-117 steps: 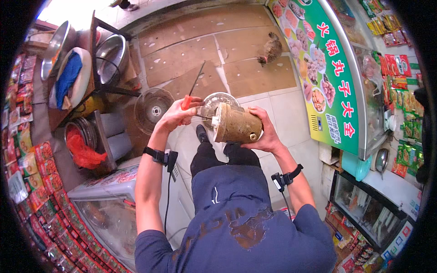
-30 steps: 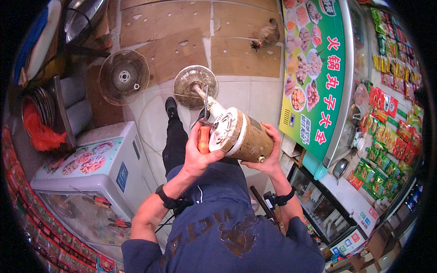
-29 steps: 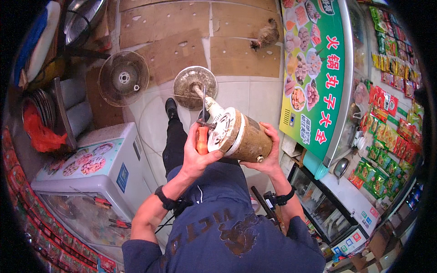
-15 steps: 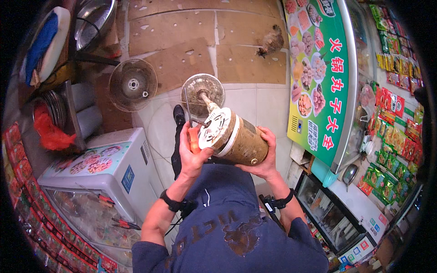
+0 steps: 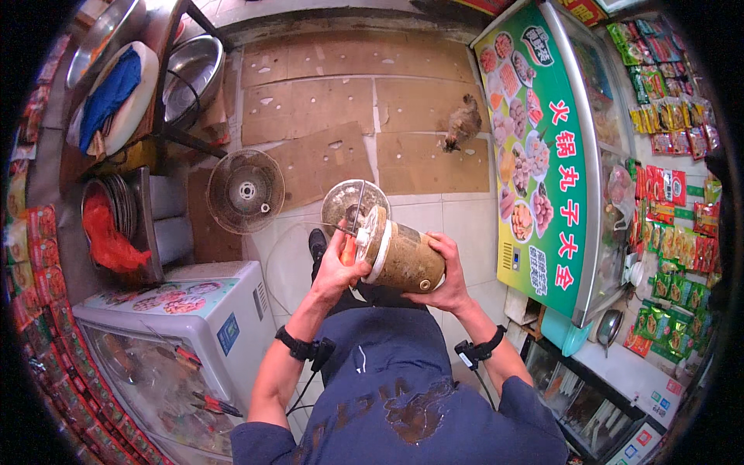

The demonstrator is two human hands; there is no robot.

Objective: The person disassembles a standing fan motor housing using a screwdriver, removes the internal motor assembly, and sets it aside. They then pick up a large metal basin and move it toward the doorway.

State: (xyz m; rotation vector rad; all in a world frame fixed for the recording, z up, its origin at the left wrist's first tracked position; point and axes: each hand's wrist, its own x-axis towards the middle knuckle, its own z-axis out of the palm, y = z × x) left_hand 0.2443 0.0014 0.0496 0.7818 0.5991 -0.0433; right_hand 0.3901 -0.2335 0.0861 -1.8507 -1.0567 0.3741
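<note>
A grimy fan motor housing (image 5: 411, 258), with a pale rim, lies on its side in front of my body, tilted. My right hand (image 5: 443, 275) wraps round its right end, fingers on top and thumb beneath. My left hand (image 5: 339, 269) steadies the rimmed end and is closed on an orange-handled screwdriver (image 5: 349, 249), whose thin shank points away from me. Beyond the housing is the fan's dirty round base (image 5: 335, 203); a pole joins it, mostly hidden behind the housing now.
A round wire fan grille (image 5: 246, 191) lies on the floor at left. Flattened cardboard (image 5: 302, 108) covers the far floor, with a cat (image 5: 463, 124) on it. A white chest freezer (image 5: 240, 302) holds red-handled tools (image 5: 215, 404) at left; a green-panelled display freezer (image 5: 535, 155) stands right.
The housing has turned in my hands: its slotted white end, plain to see before, now faces more away. Both hands remain on it. The whole view has shifted, showing more of the far floor.
</note>
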